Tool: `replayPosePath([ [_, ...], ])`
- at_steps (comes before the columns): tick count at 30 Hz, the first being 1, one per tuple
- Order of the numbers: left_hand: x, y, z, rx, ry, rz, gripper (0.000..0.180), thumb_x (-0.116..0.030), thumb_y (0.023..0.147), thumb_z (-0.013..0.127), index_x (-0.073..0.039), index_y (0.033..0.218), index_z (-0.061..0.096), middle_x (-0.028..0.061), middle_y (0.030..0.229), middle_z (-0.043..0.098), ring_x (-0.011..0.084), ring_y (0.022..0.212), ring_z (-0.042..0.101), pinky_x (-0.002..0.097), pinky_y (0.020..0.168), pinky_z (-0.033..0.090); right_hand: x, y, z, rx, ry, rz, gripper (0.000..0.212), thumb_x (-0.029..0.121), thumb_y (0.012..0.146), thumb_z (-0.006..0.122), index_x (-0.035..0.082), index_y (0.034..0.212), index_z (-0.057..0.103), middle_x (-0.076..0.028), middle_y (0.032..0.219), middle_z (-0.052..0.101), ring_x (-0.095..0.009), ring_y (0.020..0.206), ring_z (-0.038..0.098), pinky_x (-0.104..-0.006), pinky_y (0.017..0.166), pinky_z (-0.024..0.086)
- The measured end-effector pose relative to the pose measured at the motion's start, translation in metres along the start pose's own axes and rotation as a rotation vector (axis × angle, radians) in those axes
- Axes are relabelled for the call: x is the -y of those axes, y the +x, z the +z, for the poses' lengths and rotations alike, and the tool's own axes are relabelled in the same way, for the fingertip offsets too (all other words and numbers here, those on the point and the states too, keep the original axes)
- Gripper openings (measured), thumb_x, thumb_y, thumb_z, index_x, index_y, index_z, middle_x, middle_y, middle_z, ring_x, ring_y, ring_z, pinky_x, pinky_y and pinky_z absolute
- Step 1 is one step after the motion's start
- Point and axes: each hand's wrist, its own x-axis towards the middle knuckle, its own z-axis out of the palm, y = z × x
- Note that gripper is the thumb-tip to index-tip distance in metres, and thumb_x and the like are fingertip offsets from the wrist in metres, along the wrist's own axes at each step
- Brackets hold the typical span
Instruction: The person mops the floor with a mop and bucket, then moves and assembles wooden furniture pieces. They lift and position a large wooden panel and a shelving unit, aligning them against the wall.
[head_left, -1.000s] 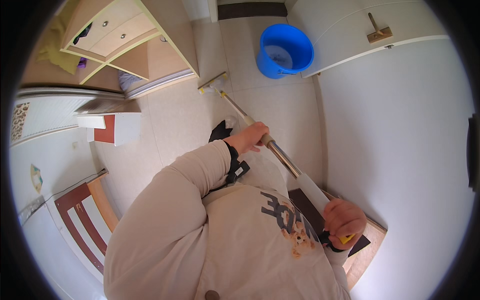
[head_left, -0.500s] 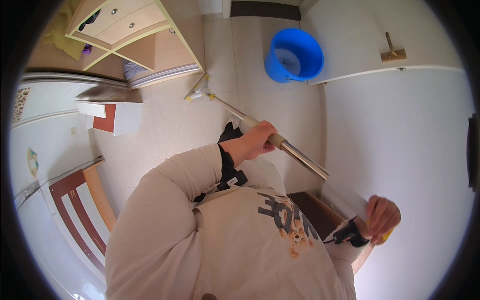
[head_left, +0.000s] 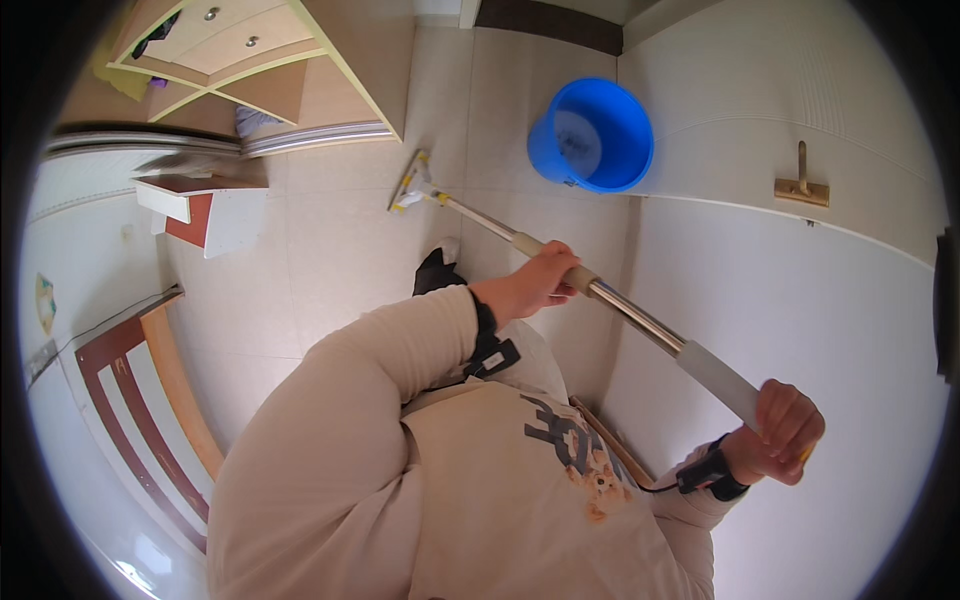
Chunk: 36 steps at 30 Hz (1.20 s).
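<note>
The long-handled mop point(head_left: 636, 319) is held slantwise between the two hands, its grey upper grip point(head_left: 716, 379) enclosed by the right hand point(head_left: 787, 430) and its pole grasped farther down by the left hand point(head_left: 540, 277). Beyond the left hand, the mop head point(head_left: 411, 184) is rested on the pale floor point(head_left: 335, 250), left of the blue bucket point(head_left: 623, 140).

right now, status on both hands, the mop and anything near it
Left hand around mop mid-pole, right hand around its grey upper end. Mop head on floor near cabinet. Blue bucket to its right, not touching.
</note>
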Motion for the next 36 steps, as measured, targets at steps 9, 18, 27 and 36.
replayPosePath([
  [9, 0.016, 0.1, 0.12, 0.168, 0.285, -0.035, 0.022, -0.035, 0.088, 0.05, -0.018, 0.101, 0.043, 0.0023, 0.083, 0.055, 0.0122, 0.068, 0.053, 0.0309, 0.065, 0.039, 0.059, -0.02, -0.105, -0.195, -0.092, 0.028, 0.034, 0.023, 0.073, 0.065, 0.019, 0.056, 0.036, 0.008, 0.051, 0.041, -0.007, 0.051, 0.032, -0.0238, 0.053, 0.024],
  [18, 0.102, 0.176, 0.234, 0.181, 0.477, -0.09, 0.028, -0.039, 0.087, 0.049, -0.016, 0.102, 0.042, 0.0018, 0.077, 0.052, 0.0119, 0.059, 0.052, 0.0295, 0.053, 0.035, 0.12, -0.098, -0.222, -0.312, -0.132, 0.048, 0.032, 0.022, 0.075, 0.062, 0.018, 0.058, 0.036, 0.007, 0.051, 0.039, -0.007, 0.053, 0.032, -0.0251, 0.055, 0.025],
  [27, 0.153, 0.221, 0.302, 0.239, 0.599, -0.209, 0.035, -0.044, 0.085, 0.048, -0.017, 0.106, 0.042, 0.0026, 0.08, 0.056, 0.0119, 0.062, 0.054, 0.0347, 0.062, 0.039, 0.155, -0.154, -0.287, -0.361, -0.129, 0.068, 0.032, 0.021, 0.074, 0.063, 0.02, 0.059, 0.035, 0.006, 0.055, 0.037, -0.008, 0.057, 0.032, -0.0259, 0.06, 0.026],
  [36, 0.182, 0.236, 0.345, 0.211, 0.638, -0.082, 0.033, -0.04, 0.09, 0.043, -0.007, 0.091, 0.048, 0.0057, 0.077, 0.052, 0.0155, 0.062, 0.057, 0.0283, 0.053, 0.046, 0.17, -0.189, -0.288, -0.647, -0.329, -0.126, 0.035, 0.03, 0.071, 0.07, 0.019, 0.062, 0.038, 0.006, 0.06, 0.037, -0.009, 0.064, 0.033, -0.0275, 0.063, 0.029],
])
